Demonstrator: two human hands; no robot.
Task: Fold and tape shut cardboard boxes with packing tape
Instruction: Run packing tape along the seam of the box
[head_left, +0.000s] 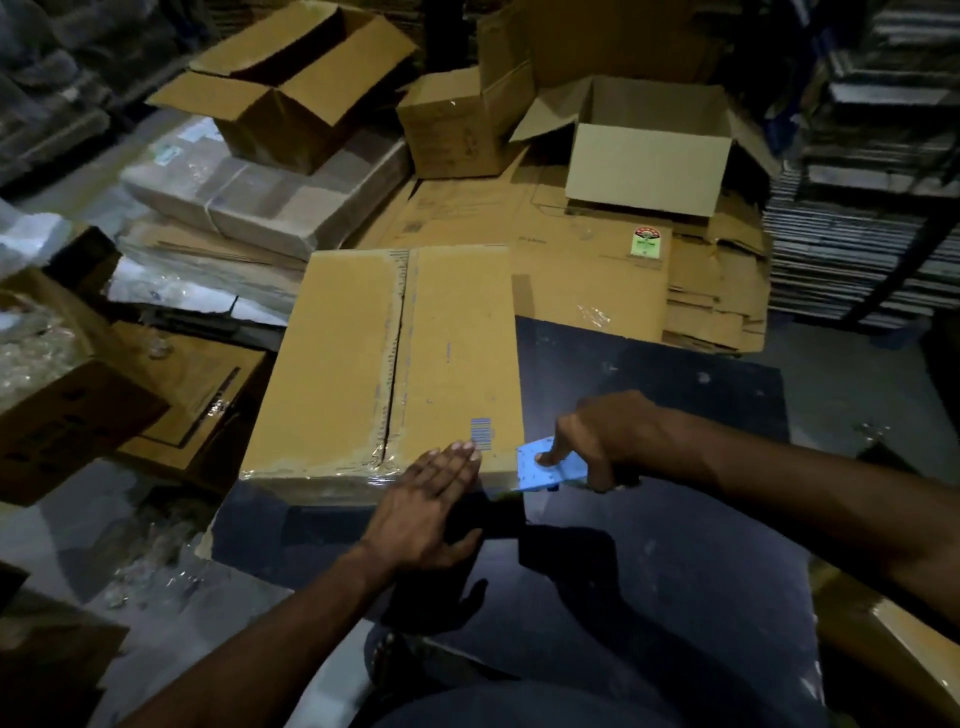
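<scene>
Closed cardboard box (384, 364) lies flat on dark tabletop (675, 519), flaps meeting along centre seam, clear tape over seam and near edge. Left hand (431, 504) flat, fingers straight, fingertips pressing box's near right corner beside printed barcode (481, 432). Right hand (602, 441) just right of box, curled around blue tape dispenser (550, 465), index finger laid on its top. Open cartons (644, 150) and flattened cardboard (587, 260) beyond box.

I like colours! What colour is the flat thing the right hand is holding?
Light blue, with small dark specks. The flat plastic tape tool shows best in the head view.
</scene>
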